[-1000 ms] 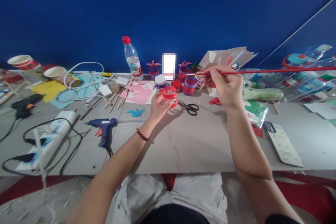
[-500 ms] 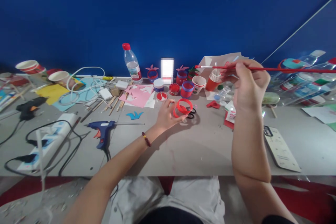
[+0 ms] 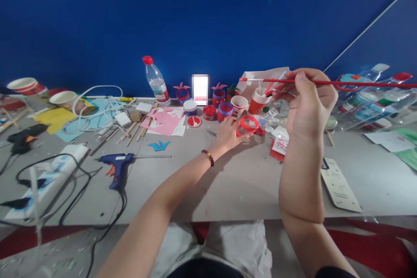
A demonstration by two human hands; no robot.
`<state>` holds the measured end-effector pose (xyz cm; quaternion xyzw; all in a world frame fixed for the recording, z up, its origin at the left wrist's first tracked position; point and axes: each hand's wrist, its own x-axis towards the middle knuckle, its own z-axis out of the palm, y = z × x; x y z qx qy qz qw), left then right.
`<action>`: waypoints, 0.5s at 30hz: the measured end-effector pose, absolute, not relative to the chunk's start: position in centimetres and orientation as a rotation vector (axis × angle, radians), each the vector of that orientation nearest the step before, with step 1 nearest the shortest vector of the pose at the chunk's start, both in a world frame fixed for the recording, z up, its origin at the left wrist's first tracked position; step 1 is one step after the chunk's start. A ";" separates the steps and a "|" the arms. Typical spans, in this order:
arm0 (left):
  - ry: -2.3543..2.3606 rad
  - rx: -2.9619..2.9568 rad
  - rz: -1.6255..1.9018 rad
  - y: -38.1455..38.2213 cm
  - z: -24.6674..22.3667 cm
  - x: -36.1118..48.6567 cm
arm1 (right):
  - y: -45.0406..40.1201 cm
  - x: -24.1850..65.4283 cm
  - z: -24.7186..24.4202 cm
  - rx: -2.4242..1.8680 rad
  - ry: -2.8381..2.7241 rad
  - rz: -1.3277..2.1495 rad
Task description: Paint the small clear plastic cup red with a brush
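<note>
My left hand (image 3: 227,136) is closed around a cut clear plastic bottle piece (image 3: 250,130) with a red-painted rim, holding it a little above the table. My right hand (image 3: 311,97) is raised, pinching a long red paintbrush (image 3: 355,84) level; its red-tipped bristles point left, above and apart from the bottle piece. Just behind my left hand stand an open jar of red paint (image 3: 209,113) and a red cup with a blue-purple rim (image 3: 225,112). The jar's red-smeared lid (image 3: 194,121) lies to their left. A thin metal tip (image 3: 210,132) shows beside my fingers.
A blue glue gun (image 3: 119,167) and a power strip (image 3: 48,182) with cables lie left. A water bottle (image 3: 158,88) and paper cups (image 3: 259,100) stand at the back. A phone (image 3: 340,184) lies right, near several plastic bottles (image 3: 368,100). A blue paper cutout (image 3: 159,146) lies mid-left.
My left hand has moved right with the bottle piece, off the scissors' handles. The right hand still holds the brush level in nearly the same place. The view has shifted slightly right.
</note>
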<state>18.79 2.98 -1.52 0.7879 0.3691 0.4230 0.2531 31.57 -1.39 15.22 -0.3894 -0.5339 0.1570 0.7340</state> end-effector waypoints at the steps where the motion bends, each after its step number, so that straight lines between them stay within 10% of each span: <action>1: 1.029 2.144 1.156 3.2 -1.7 19.2 | -1.2 31.8 15.2 -0.837 -1.164 0.352; 15: 1.483 2.456 0.896 3.4 -2.6 20.4 | -1.7 31.4 15.8 -0.773 -1.112 0.421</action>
